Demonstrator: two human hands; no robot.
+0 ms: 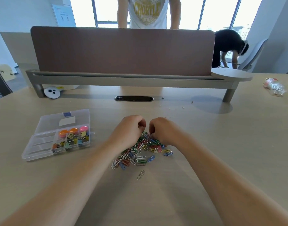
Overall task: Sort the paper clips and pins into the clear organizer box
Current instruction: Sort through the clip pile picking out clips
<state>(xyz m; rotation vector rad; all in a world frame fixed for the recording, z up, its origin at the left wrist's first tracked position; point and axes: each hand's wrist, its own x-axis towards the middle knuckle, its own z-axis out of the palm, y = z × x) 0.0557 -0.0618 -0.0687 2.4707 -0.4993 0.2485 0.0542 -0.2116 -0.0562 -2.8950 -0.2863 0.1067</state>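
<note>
A person at a pale wood counter (205, 144) bends both arms over a heap of coloured paper clips (140, 152). The left grip (128, 129) and right grip (162, 129) sit side by side at the heap's far edge, knuckles nearly touching. Both grips have their fingers curled down into the clips; from here I cannot tell whether either one actually holds any. The heap lies loose on the counter between the forearms, and one silver paper clip (140, 175) lies apart on its near side.

The clear organizer box (40, 144) stands to the left of the heap, well apart from it, with its lid (63, 121) laid flat open behind it. Its right-hand compartments hold coloured binder clips (70, 142), with round orange and pink pin heads (73, 131) in the row behind them.

Across the counter a brown divider panel (123, 51) rises on a grey rail, with a dark oval cable slot (134, 98) in front of it. A crushed plastic bottle (274, 86) lies far right. Behind the panel stands a person in a white printed shirt (147, 12), and another in dark clothes (228, 46) bends over at right.
</note>
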